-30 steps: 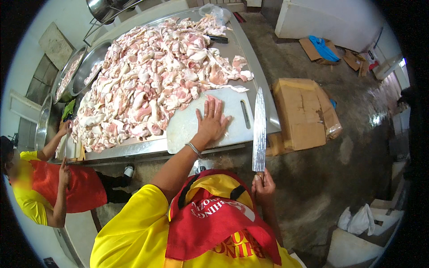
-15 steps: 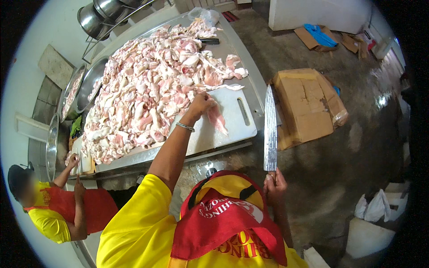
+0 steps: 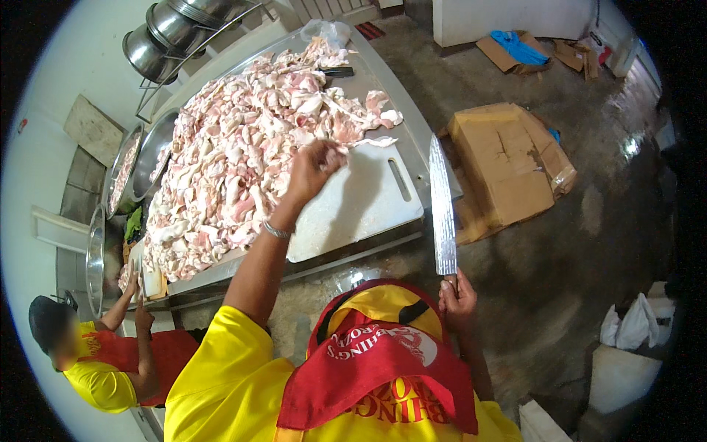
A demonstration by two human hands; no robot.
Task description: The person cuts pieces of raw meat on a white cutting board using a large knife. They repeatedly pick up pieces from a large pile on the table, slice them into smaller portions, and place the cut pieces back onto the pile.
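Note:
My left hand (image 3: 318, 168) is over the near right edge of a large pile of raw meat pieces (image 3: 228, 147), beside the white cutting board (image 3: 361, 202). Its fingers curl inward, and what they hold is hidden. My right hand (image 3: 458, 296) grips the handle of a large knife (image 3: 443, 210), off the table to the right of the board. The long, broad blade points away from me and has wet streaks. No meat lies on the bare middle of the board, where a shadow falls.
A dark-handled tool (image 3: 337, 71) lies at the pile's far right. Metal basins (image 3: 152, 155) stand left of the table. At the lower left a co-worker (image 3: 110, 361) works beside a smaller board. A cardboard box (image 3: 508, 166) sits on the wet floor to the right.
My left hand has moved left and slightly away, from the board to the pile edge. The meat piece that hung from it no longer shows over the board. The knife stays upright in my right hand.

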